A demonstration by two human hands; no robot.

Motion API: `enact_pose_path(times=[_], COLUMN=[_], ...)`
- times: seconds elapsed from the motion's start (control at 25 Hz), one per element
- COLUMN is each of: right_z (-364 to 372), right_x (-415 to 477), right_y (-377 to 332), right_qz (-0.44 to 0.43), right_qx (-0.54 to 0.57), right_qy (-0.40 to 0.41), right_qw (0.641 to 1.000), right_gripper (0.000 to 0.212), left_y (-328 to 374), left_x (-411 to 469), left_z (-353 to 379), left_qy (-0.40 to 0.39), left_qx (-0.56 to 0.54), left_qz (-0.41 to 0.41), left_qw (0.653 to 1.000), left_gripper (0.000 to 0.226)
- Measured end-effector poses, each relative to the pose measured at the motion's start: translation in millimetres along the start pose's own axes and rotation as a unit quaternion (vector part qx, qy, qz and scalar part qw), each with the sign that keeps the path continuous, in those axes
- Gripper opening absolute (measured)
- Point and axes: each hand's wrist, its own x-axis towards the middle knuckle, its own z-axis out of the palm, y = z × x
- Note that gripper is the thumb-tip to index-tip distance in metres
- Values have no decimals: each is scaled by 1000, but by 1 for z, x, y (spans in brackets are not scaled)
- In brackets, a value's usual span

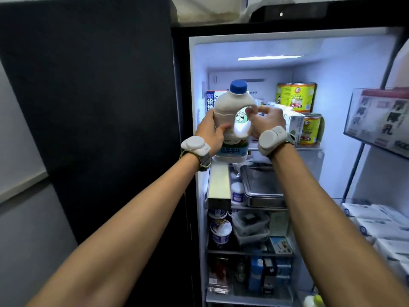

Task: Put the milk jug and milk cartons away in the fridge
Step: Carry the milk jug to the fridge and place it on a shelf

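I hold a white milk jug [230,107] with a blue cap upright in front of the open fridge's [354,89] top shelf. My left hand [210,134] wraps the jug's left side and lower body. My right hand [267,120] grips the handle on its right side. A blue-and-white milk carton [211,100] stands on the top shelf behind the jug, at the left. A white carton [295,125] stands on the same shelf just right of my right hand.
Yellow cans [296,96] stand at the back right of the top shelf. A metal tray [263,187] and a box [218,185] fill the shelf below; tubs and containers sit lower. Door racks [380,120] at the right hold packs. The dark left door [88,107] is closed.
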Motion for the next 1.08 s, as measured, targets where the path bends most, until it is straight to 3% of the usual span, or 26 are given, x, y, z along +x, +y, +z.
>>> enact_pose_path(times=[0.44, 0.68, 0.92, 1.08], right_z=[22, 32, 41, 46], right_x=[76, 100, 119, 125], right_y=[15, 24, 31, 39], right_qz=[20, 21, 36, 39], right_qx=[33, 20, -11, -9], right_qy=[-2, -10, -20, -33], right_qw=[999, 1000, 999, 999], right_gripper=[42, 54, 32, 55], left_y=[-33, -38, -52, -58], left_x=[75, 85, 77, 70], left_z=[34, 37, 47, 57], left_qy=[14, 21, 7, 19], left_qx=[29, 9, 58, 92], left_qz=[-18, -36, -95, -94], left_qw=[999, 999, 994, 991], left_gripper=[31, 30, 63, 73])
